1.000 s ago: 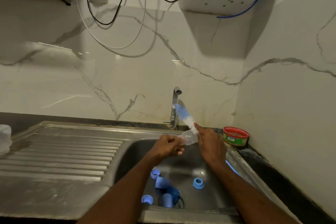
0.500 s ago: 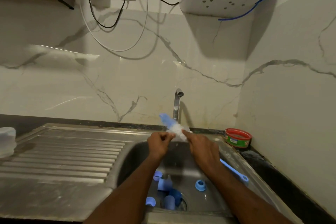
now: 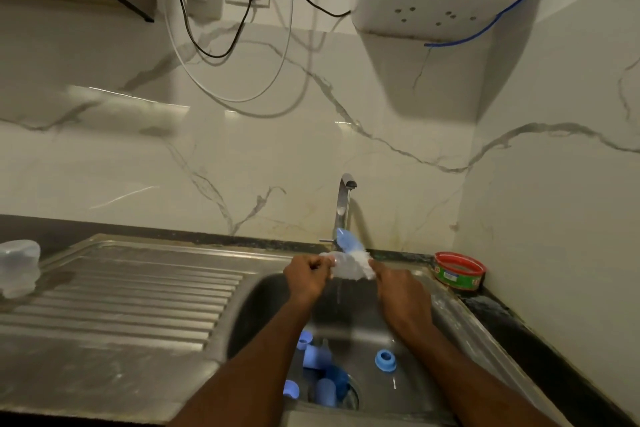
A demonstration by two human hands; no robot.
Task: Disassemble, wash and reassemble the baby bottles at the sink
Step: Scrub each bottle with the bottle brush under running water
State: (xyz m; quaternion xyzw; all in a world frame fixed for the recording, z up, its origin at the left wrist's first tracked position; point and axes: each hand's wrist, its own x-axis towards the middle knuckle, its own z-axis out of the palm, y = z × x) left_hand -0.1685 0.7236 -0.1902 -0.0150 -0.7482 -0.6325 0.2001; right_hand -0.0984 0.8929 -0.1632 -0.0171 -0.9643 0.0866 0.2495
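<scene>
Over a steel sink (image 3: pixel 263 291), two bare hands met just in front of the tap (image 3: pixel 344 199). The left hand (image 3: pixel 306 276) was curled into a loose fist, its fingers pinching one end of a clear baby bottle (image 3: pixel 346 269). The right hand (image 3: pixel 394 288) gripped the bottle's other side, fingers closed around it; the exact hold was blurred by motion. A bottle brush (image 3: pixel 349 243) with a blue tip stuck out past the bottle toward the tap, its white bristles smeared against the clear plastic. Which hand held the brush could not be told. A thin trickle of water fell from the bottle into the basin.

Both forearms reached up from the bottom edge and angled inward, so the hands sat close together above the back part of the basin.

Down in the basin lay several blue bottle parts. A blue ring (image 3: pixel 385 360) sat alone on the right side of the basin floor. On the left, near the drain, a cluster of blue caps and collars (image 3: pixel 317 362) lay touching or overlapping one another, with another small blue piece (image 3: pixel 291 388) at the front.

On the ribbed draining board to the far left stood a clear plastic container (image 3: pixel 19 267). A round red and green tin (image 3: pixel 459 270) sat on the dark counter in the right corner, well apart from the hands
</scene>
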